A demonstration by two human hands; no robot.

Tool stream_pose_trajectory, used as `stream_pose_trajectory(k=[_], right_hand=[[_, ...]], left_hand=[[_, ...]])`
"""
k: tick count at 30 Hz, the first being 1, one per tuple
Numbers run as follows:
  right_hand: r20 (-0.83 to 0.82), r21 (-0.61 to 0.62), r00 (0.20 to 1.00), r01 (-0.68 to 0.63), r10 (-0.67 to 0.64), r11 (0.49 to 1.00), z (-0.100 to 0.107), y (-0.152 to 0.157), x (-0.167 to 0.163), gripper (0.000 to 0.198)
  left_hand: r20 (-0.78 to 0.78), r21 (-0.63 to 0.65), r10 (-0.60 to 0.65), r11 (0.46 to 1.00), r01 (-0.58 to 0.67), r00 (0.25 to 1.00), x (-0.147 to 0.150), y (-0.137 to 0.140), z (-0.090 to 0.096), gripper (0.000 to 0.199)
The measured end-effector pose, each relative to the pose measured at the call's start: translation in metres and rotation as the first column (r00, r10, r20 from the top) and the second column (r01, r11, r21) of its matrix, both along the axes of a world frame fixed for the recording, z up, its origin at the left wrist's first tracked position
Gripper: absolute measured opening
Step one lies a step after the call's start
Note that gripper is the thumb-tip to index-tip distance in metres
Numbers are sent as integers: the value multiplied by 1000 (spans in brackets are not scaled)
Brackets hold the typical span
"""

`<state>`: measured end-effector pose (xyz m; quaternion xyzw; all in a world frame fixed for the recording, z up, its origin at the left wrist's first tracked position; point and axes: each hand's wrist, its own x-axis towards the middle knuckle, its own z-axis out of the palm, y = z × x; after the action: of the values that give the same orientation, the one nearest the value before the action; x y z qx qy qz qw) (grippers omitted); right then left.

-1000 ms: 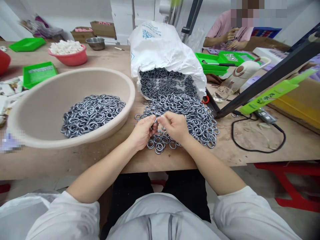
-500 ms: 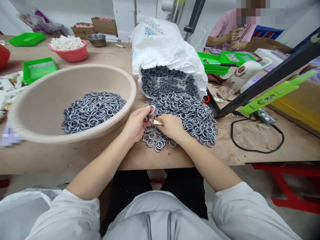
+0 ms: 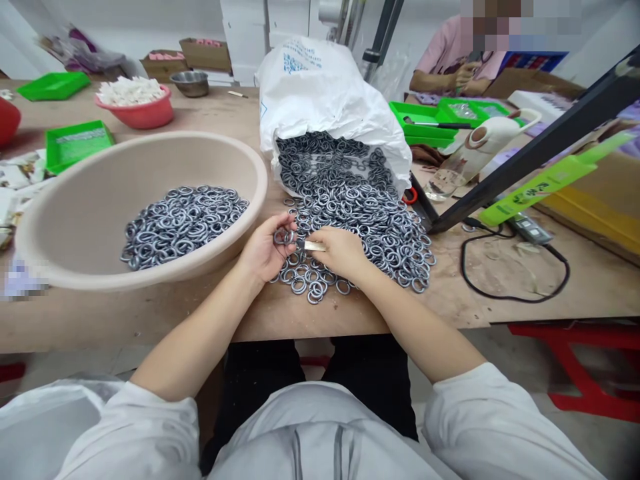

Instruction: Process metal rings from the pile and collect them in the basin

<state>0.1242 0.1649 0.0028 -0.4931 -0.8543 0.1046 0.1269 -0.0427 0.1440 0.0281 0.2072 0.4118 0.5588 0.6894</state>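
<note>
Your wooden table [image 3: 350,323] carries the big beige basin [image 3: 90,213] on the left, part-filled with grey basin rings [image 3: 180,223], and just beside it the white sack [image 3: 330,93], on its side with its mouth toward you, loose ring pile [image 3: 370,220] spilling out. Your right hand [image 3: 343,252], over the near part of that pile, is closed on a pale flat tool [image 3: 315,246] pointing left; contact with the rings unclear. Your left hand [image 3: 263,250], between basin and pile, has curled fingers gripping small held rings [image 3: 277,238], exact count unclear.
</note>
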Motion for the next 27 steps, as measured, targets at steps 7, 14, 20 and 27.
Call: stream_pose_trajectory(k=[7, 14, 20, 27], right_hand=[[-107, -54, 975, 191, -196, 980, 8, 7, 12, 22], [-219, -21, 920, 328, -325, 944, 12, 13, 23, 26], [-421, -76, 890, 159, -176, 984, 5, 13, 18, 17], [-798, -326, 596, -300, -91, 896, 3, 8, 12, 37]], left_hand=[[-686, 187, -64, 947, 261, 724, 0, -8, -8, 24], [-998, 50, 67, 874, 483, -18, -3, -11, -14, 18], [-996, 86, 73, 867, 491, 45, 2, -10, -16, 14], [-537, 250, -46, 945, 211, 842, 7, -8, -12, 24]])
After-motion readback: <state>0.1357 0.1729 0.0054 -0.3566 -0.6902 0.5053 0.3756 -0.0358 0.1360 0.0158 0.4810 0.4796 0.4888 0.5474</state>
